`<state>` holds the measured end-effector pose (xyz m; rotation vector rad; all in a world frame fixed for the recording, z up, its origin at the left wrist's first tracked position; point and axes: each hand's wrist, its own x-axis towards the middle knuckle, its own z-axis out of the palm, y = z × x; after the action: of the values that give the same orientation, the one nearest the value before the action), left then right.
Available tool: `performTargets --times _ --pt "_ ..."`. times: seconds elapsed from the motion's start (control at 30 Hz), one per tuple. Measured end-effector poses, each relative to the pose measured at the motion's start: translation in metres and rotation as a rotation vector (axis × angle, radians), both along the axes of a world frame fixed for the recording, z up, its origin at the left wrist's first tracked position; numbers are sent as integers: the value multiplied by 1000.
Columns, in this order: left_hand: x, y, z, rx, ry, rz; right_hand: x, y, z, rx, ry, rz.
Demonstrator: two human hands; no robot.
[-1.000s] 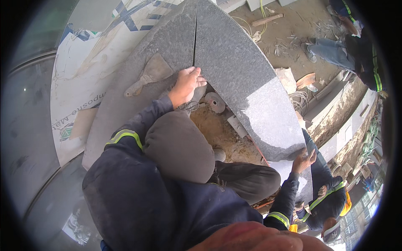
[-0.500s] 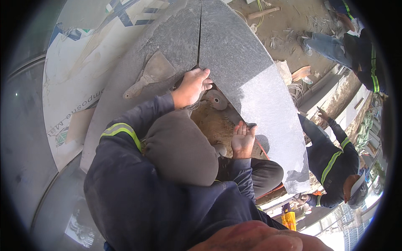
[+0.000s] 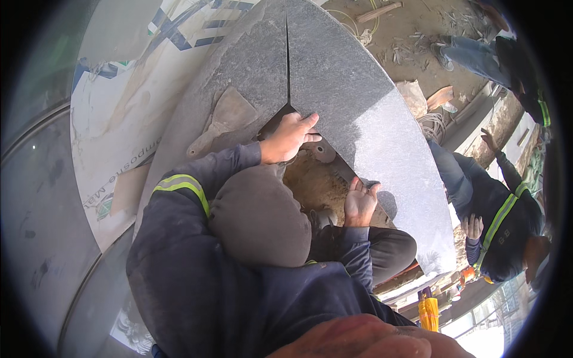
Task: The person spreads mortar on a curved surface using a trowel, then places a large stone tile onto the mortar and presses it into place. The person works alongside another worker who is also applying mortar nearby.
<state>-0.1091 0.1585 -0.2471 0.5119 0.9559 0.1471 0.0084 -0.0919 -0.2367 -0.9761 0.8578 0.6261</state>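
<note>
Two grey stone slabs meet along a narrow dark gap; the left slab [image 3: 242, 56] carries a dusty scraper [image 3: 234, 112]. My left hand [image 3: 290, 138] grips the inner edge of the right slab [image 3: 352, 98], just below the corner where the gap ends. Farther down that same edge, my right hand [image 3: 360, 204] is palm up, its fingers closed at the slab's rim. Parts of the fingers of both hands are hidden at the edge. Under the opening between my hands a round disc with a centre hole [image 3: 324, 151] shows above brown dirt.
At the right a co-worker [image 3: 492, 209] in a dark top with reflective bands bends beside the slab. Another person [image 3: 483, 59] is at the upper right. A coiled cable [image 3: 433, 126] lies beyond the slab's outer edge. A white printed panel [image 3: 128, 125] stands at the left.
My left hand has slid slightly down the edge, away from the corner, and more dark opening shows there. The co-worker's hand has come off the slab's near end. The view has shifted slightly.
</note>
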Motion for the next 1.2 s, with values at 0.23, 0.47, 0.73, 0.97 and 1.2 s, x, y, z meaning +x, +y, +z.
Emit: performTargets --times 0.23,0.47,0.73,0.97,1.2 --pt "-1 -2 -10 -62 -18 57 -2 -7 -6 12 -39 18" --pt "-2 10 -2 -146 -134 -1 -3 -14 1 35 -65 23" --pt "-5 10 -2 -22 -182 -37 -8 -16 5 84 -121 3" --pt "-3 10 5 32 -201 -4 -8 -11 14 74 -135 12" --pt "-1 9 5 -6 -186 14 -9 -4 14 12 -123 13"
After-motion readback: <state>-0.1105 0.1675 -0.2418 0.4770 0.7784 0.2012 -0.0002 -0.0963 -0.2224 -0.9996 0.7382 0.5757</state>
